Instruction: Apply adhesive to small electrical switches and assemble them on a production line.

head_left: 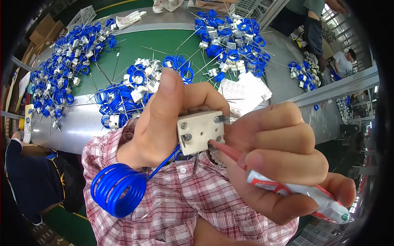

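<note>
My left hand (158, 123) grips a thermostat with a small off-white block body (201, 128), its face turned toward me. Screws and bent metal terminals show on that face. From the block's lower left a blue coiled tube (119, 190) hangs down in front of my shirt. My right hand (283, 143) is closed round a crumpled white and red glue tube (297, 190). The tube's long red nozzle (227, 151) points left, with its tip at the lower part of the block's face. A metal shaft (195, 164) shows below the block.
Piles of similar blue-coiled thermostats lie at the far left (74, 57), behind my left hand (127, 90) and at the back right (236, 41). White paper sheets (246, 94) lie on the table (160, 41) beyond my right hand. Other people (37, 176) are on both sides.
</note>
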Demonstrator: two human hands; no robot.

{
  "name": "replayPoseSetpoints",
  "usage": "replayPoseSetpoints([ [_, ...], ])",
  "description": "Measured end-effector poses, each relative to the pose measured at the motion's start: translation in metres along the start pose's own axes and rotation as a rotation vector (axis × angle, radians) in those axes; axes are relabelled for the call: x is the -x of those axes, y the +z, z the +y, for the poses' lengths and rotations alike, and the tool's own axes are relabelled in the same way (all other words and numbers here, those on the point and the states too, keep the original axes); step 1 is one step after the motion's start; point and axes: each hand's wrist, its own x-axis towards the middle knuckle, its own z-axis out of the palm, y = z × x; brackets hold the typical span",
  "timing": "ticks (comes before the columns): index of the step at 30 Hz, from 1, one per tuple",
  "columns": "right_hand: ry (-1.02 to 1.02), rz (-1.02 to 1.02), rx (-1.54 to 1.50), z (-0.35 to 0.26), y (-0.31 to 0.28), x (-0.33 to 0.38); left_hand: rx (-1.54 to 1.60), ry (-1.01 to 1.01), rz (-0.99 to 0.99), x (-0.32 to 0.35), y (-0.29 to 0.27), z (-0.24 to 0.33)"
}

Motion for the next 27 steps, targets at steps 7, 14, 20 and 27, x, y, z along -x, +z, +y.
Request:
replayPoseSetpoints([
  [7, 0.047, -0.032, -0.005, -0.006, 0.008, 0.001, 0.051, -0.05, -0.054, -0.003, -0.001, -0.004],
  [14, 0.102, -0.055, -0.013, -0.007, 0.013, -0.001, 0.068, 0.01, -0.205, -0.004, -0.01, -0.009],
  [20, 0.172, -0.32, -0.091, -0.009, -0.004, -0.012, 0.013, 0.078, -0.224, -0.008, -0.013, -0.011],
  [27, 0.169, -0.25, -0.081, -0.009, 0.005, -0.006, -0.003, 0.088, -0.25, -0.005, -0.019, -0.009],
])
